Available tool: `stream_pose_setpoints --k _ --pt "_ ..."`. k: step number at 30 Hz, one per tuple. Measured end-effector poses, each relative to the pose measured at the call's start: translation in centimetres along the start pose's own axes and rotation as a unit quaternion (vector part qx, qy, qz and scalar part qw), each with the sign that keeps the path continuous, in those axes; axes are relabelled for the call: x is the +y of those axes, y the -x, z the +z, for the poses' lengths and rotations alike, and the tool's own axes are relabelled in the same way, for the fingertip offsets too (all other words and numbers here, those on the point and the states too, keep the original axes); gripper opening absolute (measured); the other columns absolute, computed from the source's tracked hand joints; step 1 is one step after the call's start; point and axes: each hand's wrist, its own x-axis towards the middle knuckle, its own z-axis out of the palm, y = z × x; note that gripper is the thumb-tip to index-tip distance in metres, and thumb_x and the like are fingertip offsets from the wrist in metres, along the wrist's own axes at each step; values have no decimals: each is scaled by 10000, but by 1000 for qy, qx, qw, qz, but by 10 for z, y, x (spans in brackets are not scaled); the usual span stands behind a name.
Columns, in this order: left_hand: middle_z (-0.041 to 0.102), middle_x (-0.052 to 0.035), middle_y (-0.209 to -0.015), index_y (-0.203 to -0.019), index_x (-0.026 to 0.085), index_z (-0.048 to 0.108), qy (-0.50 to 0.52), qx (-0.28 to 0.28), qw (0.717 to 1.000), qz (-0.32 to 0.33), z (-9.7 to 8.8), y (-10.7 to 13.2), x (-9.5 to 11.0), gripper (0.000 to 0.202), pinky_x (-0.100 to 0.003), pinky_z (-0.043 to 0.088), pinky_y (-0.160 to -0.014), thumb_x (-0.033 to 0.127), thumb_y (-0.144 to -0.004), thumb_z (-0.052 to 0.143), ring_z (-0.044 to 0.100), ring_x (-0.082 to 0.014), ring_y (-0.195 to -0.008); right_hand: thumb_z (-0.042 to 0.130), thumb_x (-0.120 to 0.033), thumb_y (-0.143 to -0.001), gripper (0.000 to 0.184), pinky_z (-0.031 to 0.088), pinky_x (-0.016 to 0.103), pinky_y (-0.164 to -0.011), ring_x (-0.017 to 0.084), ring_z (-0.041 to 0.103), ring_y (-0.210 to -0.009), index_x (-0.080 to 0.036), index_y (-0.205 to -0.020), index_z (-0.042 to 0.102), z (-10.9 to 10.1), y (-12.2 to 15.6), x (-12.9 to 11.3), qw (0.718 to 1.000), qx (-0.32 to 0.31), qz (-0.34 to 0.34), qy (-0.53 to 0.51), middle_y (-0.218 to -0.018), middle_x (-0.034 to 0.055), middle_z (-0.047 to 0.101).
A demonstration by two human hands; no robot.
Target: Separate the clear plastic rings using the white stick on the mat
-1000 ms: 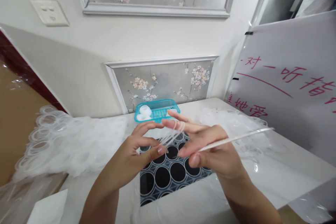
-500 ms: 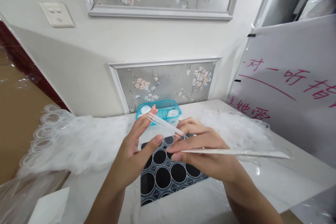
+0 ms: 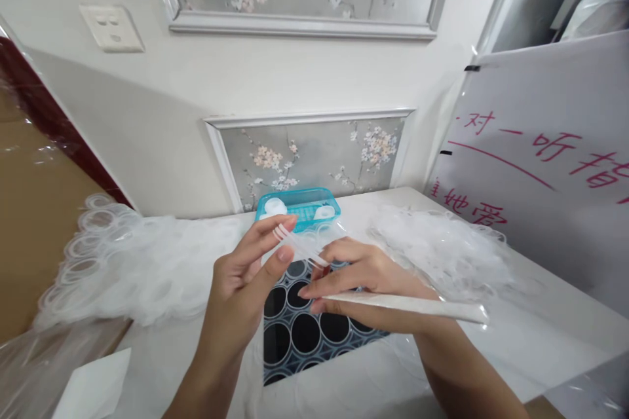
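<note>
Two hands stretch clear elastic bands between them above a patterned mat.

The left hand has a few thin transparent bands looped over its raised fingertips, thumb pressed against them; their exact number cannot be told, roughly three strands show. The right hand pinches the other end of those bands with its fingers and also clamps one long white stick that points off to the right. Both hands hover over one black mat with ringed circles on the white table. Two heaps of clear rings lie there: one at the left, one at the right. One turquoise box holding two white round pieces stands by the wall, and a whiteboard with red writing leans at the right.
</note>
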Motion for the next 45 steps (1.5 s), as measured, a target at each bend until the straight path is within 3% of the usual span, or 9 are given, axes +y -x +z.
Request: stream_pose_setpoints --k 8,14,24,32,38,45 --pt "598 17 -1188 -1045 350 686 -63 0 998 9 -1 0 4 277 -346 400 -1007 194 -822 633 481 -207 -1201 620 -281 -849 188 487 281 -806 134 608 -840 -218 -998 715 3 -1 1 1000 -13 6 4 -876 47 647" --pt "607 1 -1177 -1034 315 696 -74 26 997 28 1 -1 1 249 -353 400 -1003 203 -823 627 505 -214 -1174 627 -280 -845 189 484 277 -816 131 608 -835 -217 -999 716 4 -1 1 1000 -9 5 1 -878 47 648" --pt "610 -19 -1165 -1051 279 691 -80 19 995 49 -1 -3 -3 256 -329 426 -980 187 -821 627 517 -210 -1170 605 -287 -862 186 488 267 -812 122 610 -847 -214 -994 713 7 0 5 1000 3 -10 5 -895 44 651" --pt "598 -22 -1194 -1084 285 669 -99 1 993 61 -2 -2 -3 311 -373 420 -1001 181 -792 653 517 -219 -1170 590 -297 -871 184 488 275 -816 127 608 -867 -221 -989 709 8 1 6 1000 -8 -13 9 -887 39 648" --pt "606 -8 -1180 -1085 309 659 -209 43 971 107 0 -1 -4 363 -414 435 -977 157 -756 678 536 -227 -1134 575 -290 -882 181 463 300 -859 133 605 -879 -229 -997 702 10 1 5 1000 -12 -19 17 -894 38 654" --pt "606 -10 -1169 -1085 297 657 -220 54 965 129 1 -1 -7 359 -432 441 -975 138 -763 662 543 -225 -1122 563 -295 -889 183 465 287 -833 127 602 -849 -224 -983 702 10 0 6 999 -19 -23 31 -869 33 652"
